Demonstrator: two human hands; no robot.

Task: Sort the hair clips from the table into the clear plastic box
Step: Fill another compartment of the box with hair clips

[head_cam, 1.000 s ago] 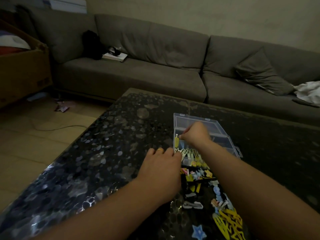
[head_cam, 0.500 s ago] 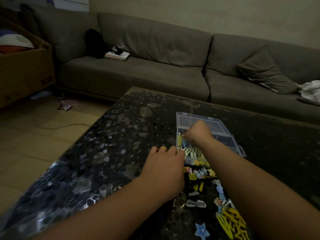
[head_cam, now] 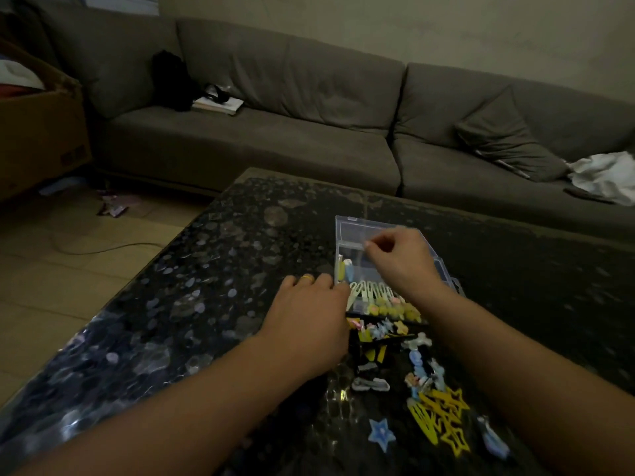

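Observation:
The clear plastic box (head_cam: 347, 223) lies open on the dark table, divided into compartments. One left compartment holds a yellow clip (head_cam: 340, 270) and a blue clip (head_cam: 348, 271); a row of pale clips (head_cam: 369, 293) fills the near compartment. My right hand (head_cam: 400, 259) hovers over the box's middle with curled fingers, thumb and forefinger together, nothing visible between them. My left hand (head_cam: 309, 317) rests knuckles-up on the table against the box's near left corner, its fingertips hidden. Loose hair clips (head_cam: 417, 364) lie between my forearms, with yellow star clips (head_cam: 445, 419) and a blue star clip (head_cam: 381, 434) nearest me.
The patterned glass table (head_cam: 213, 269) ends at its left edge above a wooden floor with a cable (head_cam: 103, 249). A grey sofa (head_cam: 275, 146) runs behind the table, with a cushion (head_cam: 505, 142) and white cloth (head_cam: 604, 173). A cardboard box (head_cam: 37, 132) stands far left.
My right hand has lifted from the left compartment toward the box's middle, and a blue clip now lies beside the yellow one. My left hand has stayed by the box.

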